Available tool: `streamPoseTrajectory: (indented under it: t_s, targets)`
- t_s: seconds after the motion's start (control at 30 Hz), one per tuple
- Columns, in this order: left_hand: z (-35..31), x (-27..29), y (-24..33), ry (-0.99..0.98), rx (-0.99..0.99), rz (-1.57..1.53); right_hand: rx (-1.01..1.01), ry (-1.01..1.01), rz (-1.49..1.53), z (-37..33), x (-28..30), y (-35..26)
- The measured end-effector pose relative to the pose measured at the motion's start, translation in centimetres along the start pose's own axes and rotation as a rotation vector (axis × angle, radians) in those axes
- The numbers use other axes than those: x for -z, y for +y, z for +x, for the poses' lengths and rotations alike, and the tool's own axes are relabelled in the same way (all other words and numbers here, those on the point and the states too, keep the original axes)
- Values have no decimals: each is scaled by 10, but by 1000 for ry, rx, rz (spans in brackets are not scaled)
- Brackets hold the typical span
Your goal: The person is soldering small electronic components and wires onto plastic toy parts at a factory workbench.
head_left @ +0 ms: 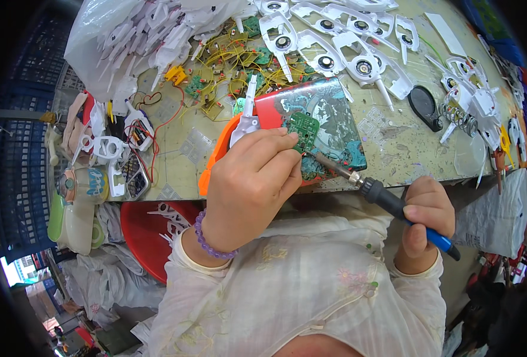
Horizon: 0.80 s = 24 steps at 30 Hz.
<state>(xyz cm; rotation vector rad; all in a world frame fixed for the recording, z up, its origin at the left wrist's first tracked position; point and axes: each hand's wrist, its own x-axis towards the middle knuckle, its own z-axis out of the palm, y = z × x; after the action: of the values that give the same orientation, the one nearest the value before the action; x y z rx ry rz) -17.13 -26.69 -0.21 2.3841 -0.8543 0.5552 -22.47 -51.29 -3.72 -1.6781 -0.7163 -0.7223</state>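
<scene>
The person sits close against the worn, pale green desk (394,143), both forearms in loose cream sleeves rising from below. The left hand (248,187), a purple bead bracelet (211,241) at its wrist, is raised over the near edge with fingers curled, its grip pinching a small green circuit board (304,130) and a white plastic shell piece (246,119) together. The right hand (425,217) sits lower, off the desk's edge, its grip clenched round the black-and-blue handle of a soldering iron (394,205) that slants up and left so the metal tip meets the lower edge of the board. Under the board lies a flat red-rimmed tray with a scorched teal surface (329,113), resting on an orange plastic piece (213,160). Further back, a tangle of green boards with yellow wires (233,62) spreads across the middle, rows of white shells fitted with round speakers (335,35) beyond it, and a clear bag of white parts (138,35) at the left corner. A red plastic basin (147,229) stands on the floor by the left knee.
</scene>
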Motion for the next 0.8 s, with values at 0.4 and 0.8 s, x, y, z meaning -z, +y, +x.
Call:
streamPoseTrajectory:
  t_s: [0.4, 0.8]
  targets:
    - [-1, 0, 1, -5, 5, 14, 158, -86, -74, -13, -1, -2]
    - [0, 0, 2, -8, 0, 30, 56, 557, -207, -30, 43, -1]
